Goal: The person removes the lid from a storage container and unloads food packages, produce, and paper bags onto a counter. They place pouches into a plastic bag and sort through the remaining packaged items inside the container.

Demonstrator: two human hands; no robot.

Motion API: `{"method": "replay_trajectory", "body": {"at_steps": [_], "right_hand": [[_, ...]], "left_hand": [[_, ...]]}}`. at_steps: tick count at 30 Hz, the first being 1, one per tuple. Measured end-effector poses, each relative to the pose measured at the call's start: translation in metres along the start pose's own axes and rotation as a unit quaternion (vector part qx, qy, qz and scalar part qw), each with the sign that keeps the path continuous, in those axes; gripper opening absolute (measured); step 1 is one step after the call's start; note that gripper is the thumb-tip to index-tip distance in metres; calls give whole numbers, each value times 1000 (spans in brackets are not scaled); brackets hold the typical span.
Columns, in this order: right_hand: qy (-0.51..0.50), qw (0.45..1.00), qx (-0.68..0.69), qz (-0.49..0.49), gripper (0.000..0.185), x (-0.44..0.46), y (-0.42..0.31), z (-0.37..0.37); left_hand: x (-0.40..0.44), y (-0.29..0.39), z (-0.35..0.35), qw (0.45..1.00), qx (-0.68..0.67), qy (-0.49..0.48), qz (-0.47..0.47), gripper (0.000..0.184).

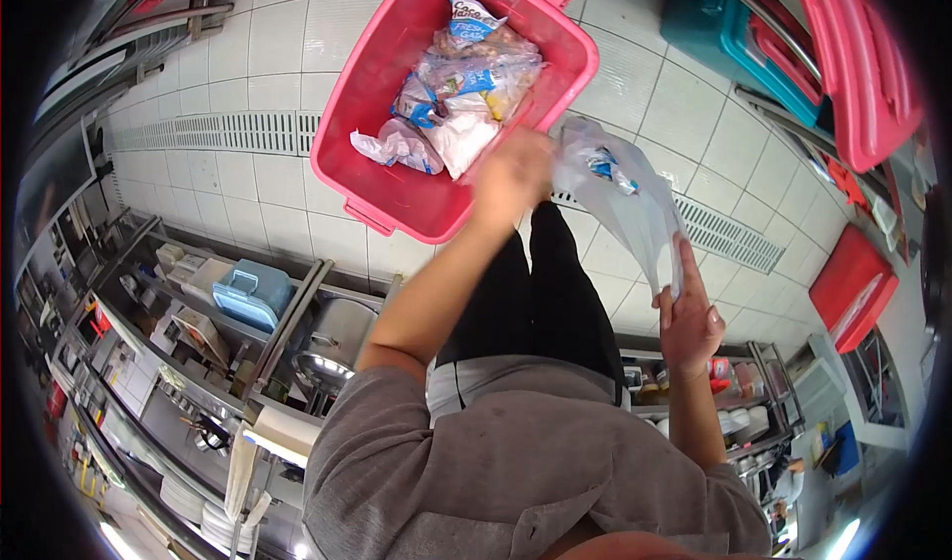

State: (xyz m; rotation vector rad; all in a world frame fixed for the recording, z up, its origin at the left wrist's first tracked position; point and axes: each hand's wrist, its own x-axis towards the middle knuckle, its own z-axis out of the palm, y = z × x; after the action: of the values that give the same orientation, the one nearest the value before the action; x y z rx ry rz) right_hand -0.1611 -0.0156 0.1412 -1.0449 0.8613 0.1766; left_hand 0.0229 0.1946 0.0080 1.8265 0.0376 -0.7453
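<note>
My left hand point(518, 175) is smeared by motion at the near right rim of a large pink plastic bin point(342, 104), so its fingers do not show clearly. Inside the bin lie several clear plastic bags point(511, 69) with blue and white printing, and a white packet point(461, 135). To the right of the bin hangs a translucent plastic bag point(615, 198), pulled out long, with a small blue and white printed packet point(610, 168) in it. My right hand point(689, 327) grips the narrow end of this bag, fingers pointing up.
Below the bin runs a floor drain grate point(228, 133) across white tiles. Metal shelving holds a light blue container point(253, 294) and a steel pot point(332, 337) at left. Teal bins point(709, 49) and a red box point(853, 287) stand at right.
</note>
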Motion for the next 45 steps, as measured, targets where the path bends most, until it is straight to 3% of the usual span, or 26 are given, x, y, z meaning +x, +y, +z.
{"method": "replay_trajectory", "body": {"at_steps": [2,4,5,6,7,10,12,14,17,22,26,29,30,32,33,34,36,37,38,39,40,42,43,44,45], "right_hand": [[25,999,40,-4,104,4,20,-3],[55,995,86,-11,94,14,43,-5],[148,984,84,59,81,18,55,-8],[239,959,81,128,69,24,67,-14],[278,921,170,216,47,32,83,-31],[237,901,216,293,41,45,91,-56],[189,938,173,233,34,52,82,-52],[195,961,91,174,34,49,84,-48],[212,958,60,184,35,34,98,-34],[255,943,98,192,31,20,117,-18],[232,928,253,145,26,15,112,-13],[160,948,250,116,25,7,116,-14],[161,947,254,114,25,4,114,-10],[116,955,260,86,26,1,111,0],[102,963,241,67,39,-2,115,-3],[107,962,242,65,39,-2,109,1],[55,976,212,17,64,7,95,13],[64,976,210,16,64,10,84,20],[40,981,188,13,78,13,71,27],[14,986,165,11,94,12,62,33],[19,987,162,9,94,11,56,38],[8,988,157,0,110,9,47,48],[-7,988,151,12,121,7,38,51],[-8,989,149,8,121,4,29,55],[-6,990,139,-9,125,0,19,61]], "left_hand": [[73,-92,-42,965,160,205,16,22],[124,-183,-70,917,369,146,-39,31],[138,-193,-68,917,371,144,-40,31],[152,-199,-64,867,474,105,-109,42],[164,-203,-58,802,568,63,-176,55],[197,-217,-42,779,583,76,-217,69],[206,-234,-35,768,581,96,-252,75],[216,-216,-41,765,562,60,-309,73],[217,-236,-48,757,575,47,-306,59],[199,-214,-54,759,532,94,-364,52],[193,-233,-91,799,499,115,-315,43],[173,-229,-130,845,518,55,-122,28],[157,-210,-140,843,521,54,-119,28],[122,-168,-159,890,436,33,-126,26],[100,-146,-166,925,371,32,-78,25],[76,-124,-174,952,302,31,-33,25],[39,-93,-185,992,124,-11,-27,31],[21,-74,-185,997,65,-43,-4,31],[8,-51,-184,997,5,-76,20,31],[-5,-22,-176,983,-125,-128,-30,30],[-12,8,-163,949,-251,-176,-78,29],[-10,52,-132,918,-232,-320,-31,27],[1,52,-122,914,-125,-384,45,26],[11,48,-106,891,-104,-430,103,26],[18,50,-86,865,-158,-465,102,28]]}}
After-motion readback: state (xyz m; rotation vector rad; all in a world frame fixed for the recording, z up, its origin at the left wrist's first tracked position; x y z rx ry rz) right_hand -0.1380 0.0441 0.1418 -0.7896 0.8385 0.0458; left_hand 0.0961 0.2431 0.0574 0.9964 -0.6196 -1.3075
